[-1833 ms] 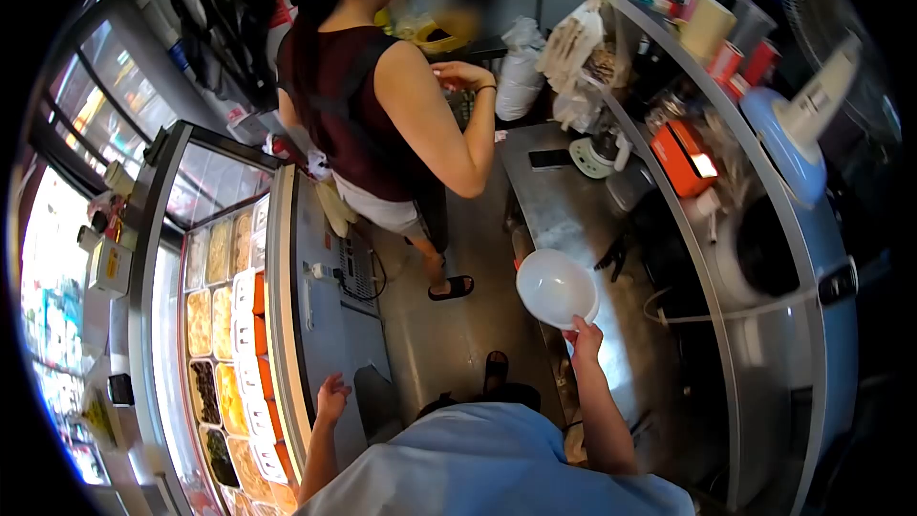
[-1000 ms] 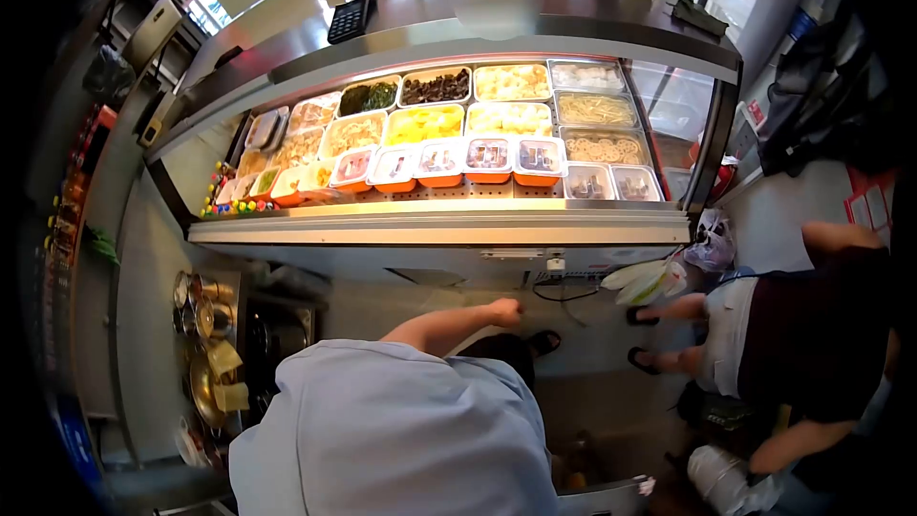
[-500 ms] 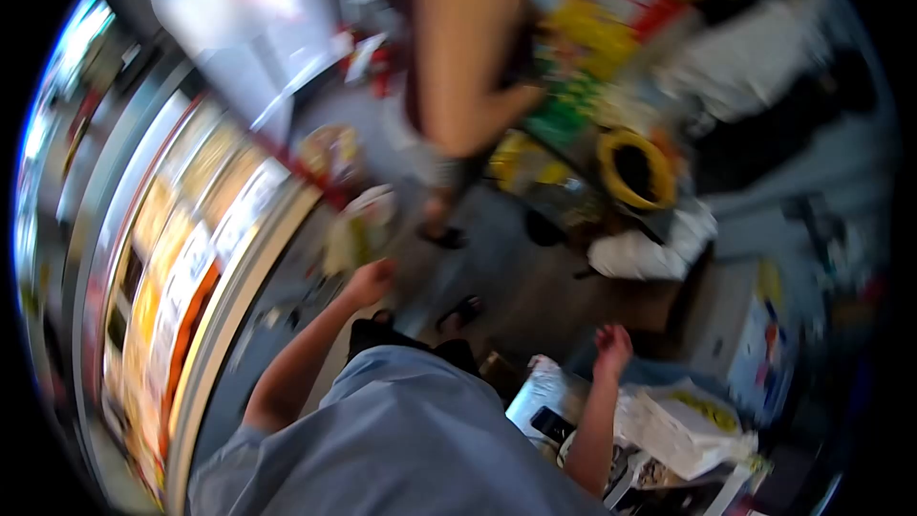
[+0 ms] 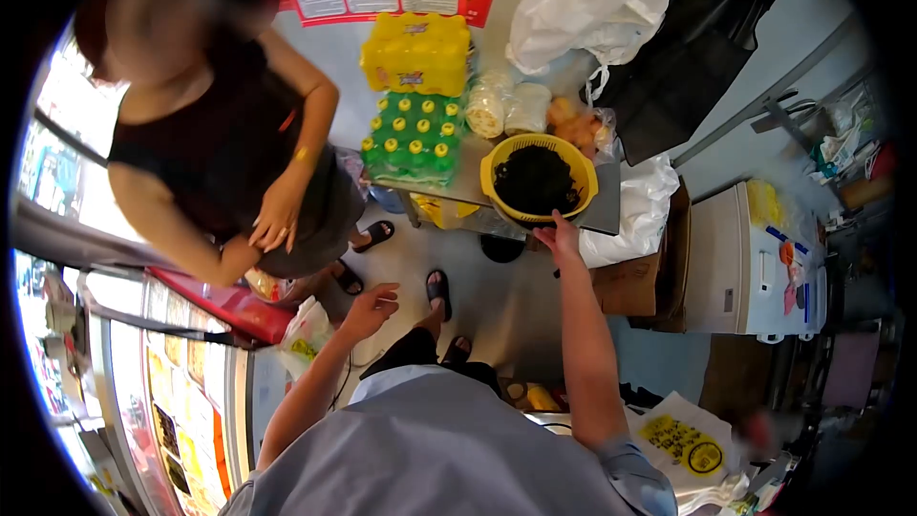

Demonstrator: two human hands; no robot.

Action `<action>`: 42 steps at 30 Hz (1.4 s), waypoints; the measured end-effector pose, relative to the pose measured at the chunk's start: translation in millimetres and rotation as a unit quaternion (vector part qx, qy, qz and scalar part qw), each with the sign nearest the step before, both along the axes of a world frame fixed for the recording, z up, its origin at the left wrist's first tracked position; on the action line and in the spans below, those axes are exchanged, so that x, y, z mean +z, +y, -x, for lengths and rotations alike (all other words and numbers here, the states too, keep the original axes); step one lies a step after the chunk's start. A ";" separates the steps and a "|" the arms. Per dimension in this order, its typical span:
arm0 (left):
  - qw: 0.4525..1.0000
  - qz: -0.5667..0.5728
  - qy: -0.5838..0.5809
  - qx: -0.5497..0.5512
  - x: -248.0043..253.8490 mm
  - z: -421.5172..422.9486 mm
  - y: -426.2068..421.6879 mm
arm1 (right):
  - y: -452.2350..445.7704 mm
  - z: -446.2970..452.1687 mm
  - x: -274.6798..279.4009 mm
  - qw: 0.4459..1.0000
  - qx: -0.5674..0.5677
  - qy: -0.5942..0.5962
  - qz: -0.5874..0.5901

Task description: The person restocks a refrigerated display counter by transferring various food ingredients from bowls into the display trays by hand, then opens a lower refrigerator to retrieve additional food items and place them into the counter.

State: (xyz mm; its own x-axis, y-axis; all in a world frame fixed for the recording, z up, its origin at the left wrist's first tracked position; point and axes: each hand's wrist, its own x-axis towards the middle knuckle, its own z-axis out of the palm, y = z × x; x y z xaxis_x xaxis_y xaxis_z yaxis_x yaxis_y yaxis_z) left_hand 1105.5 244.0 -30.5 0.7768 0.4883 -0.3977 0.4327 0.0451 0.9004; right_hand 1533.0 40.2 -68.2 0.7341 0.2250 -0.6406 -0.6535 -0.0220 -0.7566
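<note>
My right hand (image 4: 561, 236) reaches forward to the near rim of a yellow plastic basket (image 4: 489, 172). Its fingers are stretched out; whether they touch the rim I cannot tell. A black, crinkled heap (image 4: 535, 180) fills the basket, which sits at the table's front corner. Low over the floor, my left hand (image 4: 371, 312) hangs with its fingers apart and nothing in it. Behind the basket are clear bags with pale round items (image 4: 489, 107) and a bag of orange-brown items (image 4: 575, 124). To their left stands a pack of green bottles (image 4: 414, 139).
A yellow multipack (image 4: 415, 53) is behind the bottles on the grey table (image 4: 604, 201). Another person (image 4: 220, 153) stands at the left, hands together. White bags (image 4: 635, 210) and a cardboard box (image 4: 626, 284) flank the table's right side. A white plastic bag (image 4: 688, 444) lies beside my right elbow.
My view has turned toward the table and sharpened. My right hand has moved forward to the basket, its fingers now extended. The left hand has loosened. The other person now appears farther left.
</note>
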 end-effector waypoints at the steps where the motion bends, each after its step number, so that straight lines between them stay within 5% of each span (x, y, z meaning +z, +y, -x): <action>1: 1.000 0.017 0.002 -0.021 -0.7 -28.9 9.2 | 6.7 -11.1 -16.2 1.000 -0.008 0.004 0.002; 3: 0.998 0.043 0.004 -0.052 -13.7 -77.8 19.3 | 15.1 -36.4 -44.7 0.997 0.048 0.048 -0.040; 8: 0.949 0.299 0.052 -0.089 -121.7 -218.6 27.9 | -15.2 -36.9 -23.6 0.999 -0.044 0.031 -0.004; 12: 0.898 0.432 0.079 0.003 -122.4 -309.1 26.6 | -73.8 -54.1 18.7 0.999 0.001 0.012 -0.042; 18: 0.889 0.425 0.137 0.099 -162.0 -376.2 10.2 | -104.2 -79.9 49.2 0.991 -0.122 0.046 -0.037; 30: 0.909 0.377 0.075 0.161 -65.9 -245.3 19.7 | -124.1 -130.2 73.4 0.991 0.001 0.101 -0.091; 33: 0.893 0.388 0.047 0.222 -42.0 -185.9 0.6 | -141.8 -121.4 8.3 0.992 0.020 0.078 -0.099; 38: 0.858 0.391 -0.031 0.332 12.6 -127.0 -40.3 | -110.7 -92.0 -23.2 0.989 0.034 0.061 -0.133; 41: 0.832 0.370 -0.069 0.408 -5.4 -77.1 -66.3 | -96.9 -87.5 -99.3 0.986 0.000 0.118 -0.121; 42: 0.805 0.371 -0.101 0.452 -4.4 -57.8 -75.2 | -73.7 -79.1 -86.6 0.984 -0.008 0.088 -0.152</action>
